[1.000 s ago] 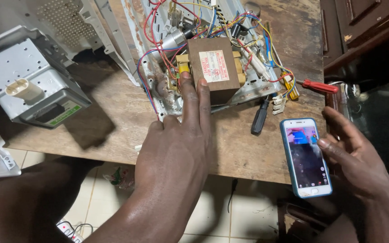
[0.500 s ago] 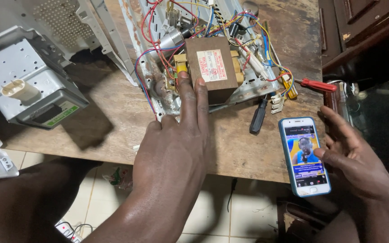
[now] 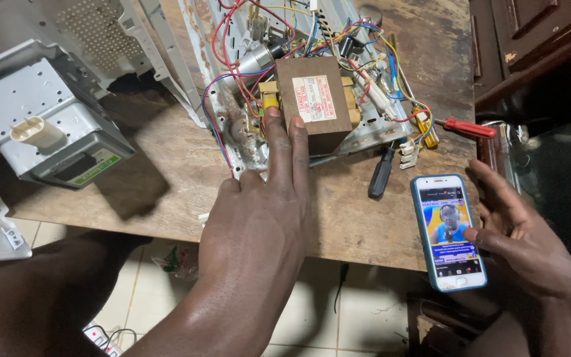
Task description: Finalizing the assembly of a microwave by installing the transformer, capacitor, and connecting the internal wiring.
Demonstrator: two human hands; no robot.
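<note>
Left hand (image 3: 252, 218) lies flat and open, palm down, on the wooden table (image 3: 166, 178), its two longest fingers (image 3: 279, 142) stretched forward so that their tips touch the near face of the brown transformer (image 3: 312, 102); it grips nothing. That block sits straight ahead of the hand, bolted upright on a pale metal chassis (image 3: 371, 132) among red, blue and yellow wires (image 3: 223, 73), its long side running across the view, roughly square to the fingers. Right hand (image 3: 523, 244) is well apart from it, at the table's right edge, open with fingers spread, the thumb resting on the lit screen of a blue-cased phone (image 3: 449, 231) that lies lengthwise toward the person. So the left hand is far the nearer to the transformer. Between the two hands lie a black-handled screwdriver (image 3: 381, 173) and, farther back, a red-handled one (image 3: 467, 127). A grey metal unit with a cream stub (image 3: 47, 132) sits at the left. Whether the fingertips press or merely rest cannot be told, and the transformer's terminals are lost in the tangle of wiring.
</note>
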